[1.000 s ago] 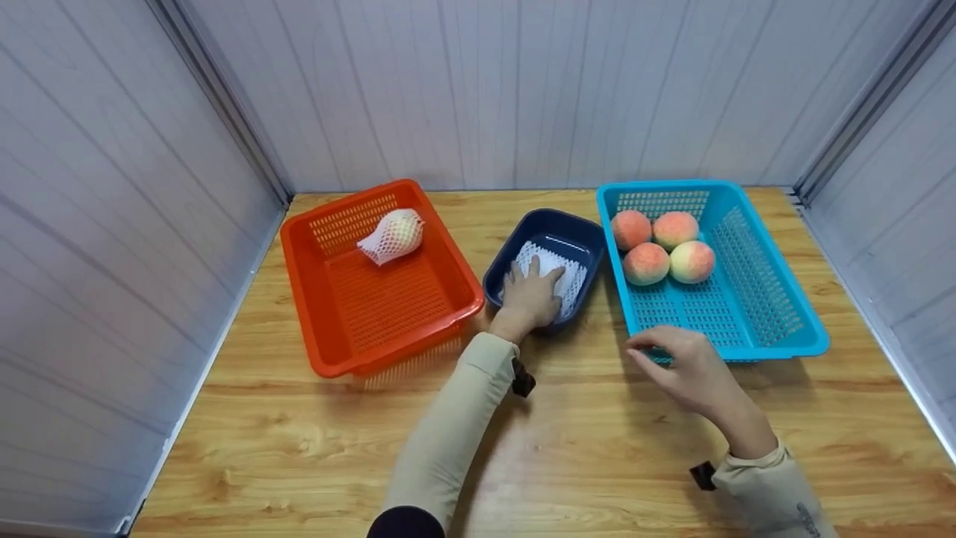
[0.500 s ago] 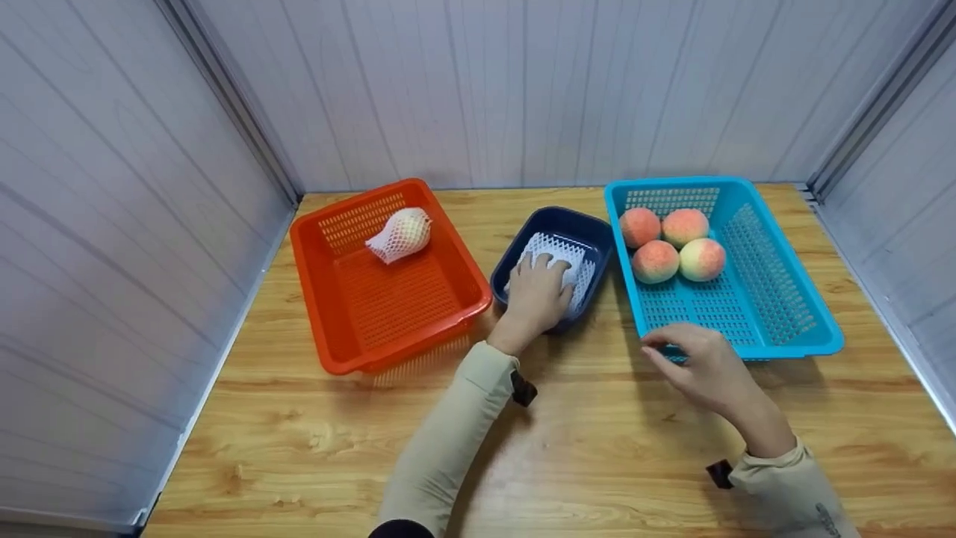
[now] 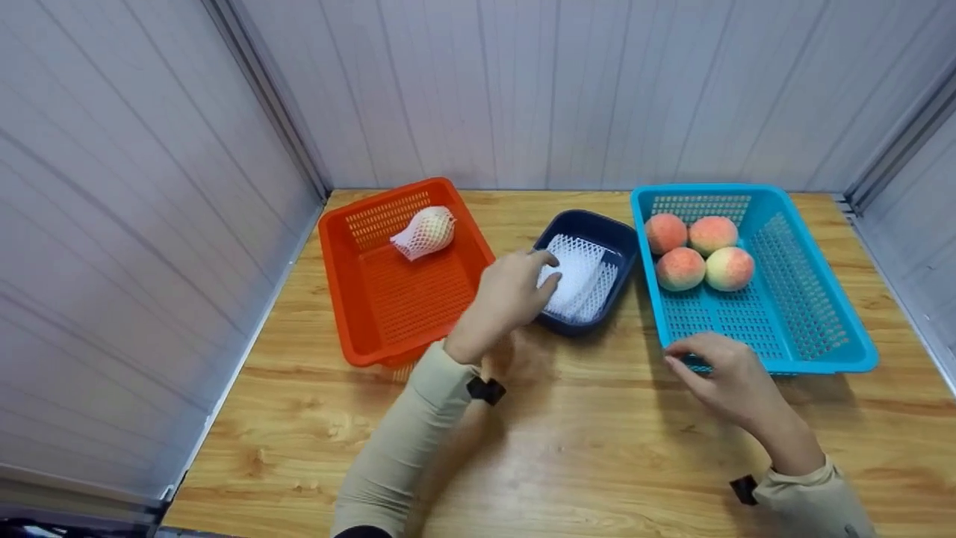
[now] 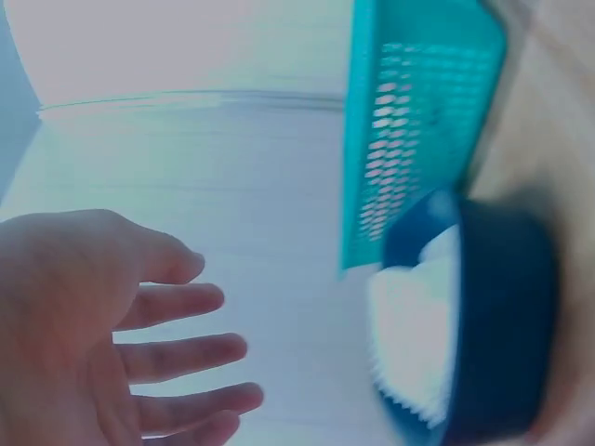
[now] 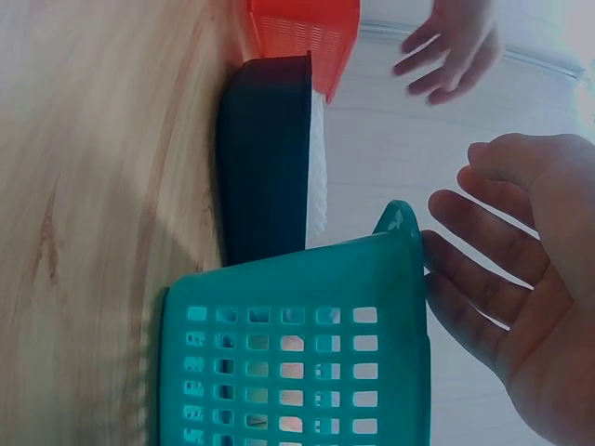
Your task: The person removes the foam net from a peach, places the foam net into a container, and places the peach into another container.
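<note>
My left hand (image 3: 511, 293) is raised between the orange-red basket and the navy tub (image 3: 616, 237), fingers apart and holding nothing; in the left wrist view the same hand (image 4: 102, 334) has its fingers loosely extended. White foam fruit nets (image 3: 575, 269) lie flat in the tub. My right hand (image 3: 728, 373) is at the front left corner of the blue basket (image 3: 762, 340). Its fingers (image 5: 465, 269) bend loosely by the rim, with nothing between them; contact with the rim is unclear. Several peaches (image 3: 681, 269) sit grouped at the blue basket's back left.
The orange-red basket (image 3: 407, 306) stands at the left with one peach in a foam net (image 3: 432, 230) near its back. Wooden tabletop (image 3: 597, 448) lies in front of the containers. Pale panel walls (image 3: 523, 97) enclose the back and sides.
My left hand has lifted off the foam nets and moved left, out of the tub. The right hand has stayed by the blue basket. The whole head view has shifted slightly.
</note>
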Motion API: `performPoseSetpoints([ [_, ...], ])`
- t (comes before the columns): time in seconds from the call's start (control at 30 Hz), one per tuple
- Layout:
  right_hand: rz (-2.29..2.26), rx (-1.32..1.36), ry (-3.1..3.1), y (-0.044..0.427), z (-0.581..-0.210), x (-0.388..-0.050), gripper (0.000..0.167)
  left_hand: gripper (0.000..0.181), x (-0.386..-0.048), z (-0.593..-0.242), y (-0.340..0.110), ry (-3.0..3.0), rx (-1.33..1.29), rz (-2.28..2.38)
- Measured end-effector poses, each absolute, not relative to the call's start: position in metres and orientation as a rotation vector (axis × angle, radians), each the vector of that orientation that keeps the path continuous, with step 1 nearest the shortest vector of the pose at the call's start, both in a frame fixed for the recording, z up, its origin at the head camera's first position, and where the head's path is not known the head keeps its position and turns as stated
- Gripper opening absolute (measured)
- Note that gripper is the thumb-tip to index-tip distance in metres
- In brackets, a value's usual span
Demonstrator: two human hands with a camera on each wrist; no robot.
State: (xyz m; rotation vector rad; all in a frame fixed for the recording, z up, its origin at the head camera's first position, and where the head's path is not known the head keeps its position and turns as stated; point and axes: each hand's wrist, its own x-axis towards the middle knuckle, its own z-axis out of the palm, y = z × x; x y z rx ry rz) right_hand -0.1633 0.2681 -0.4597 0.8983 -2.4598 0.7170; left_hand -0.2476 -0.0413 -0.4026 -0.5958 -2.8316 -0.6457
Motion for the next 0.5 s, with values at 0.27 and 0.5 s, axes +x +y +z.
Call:
performPoseSetpoints([
  [0.27, 0.738, 0.886, -2.462, 0.270, -0.466, -0.166, 0.024, 0.031, -0.273, -0.362, -0.093, -2.939, -0.420, -0.759],
  [0.5, 0.793, 0.922, -2.411, 0.267, -0.470, -0.169, 0.026, 0.033, -0.313, -0.361, -0.143, -3.018, -0.249, -0.760],
])
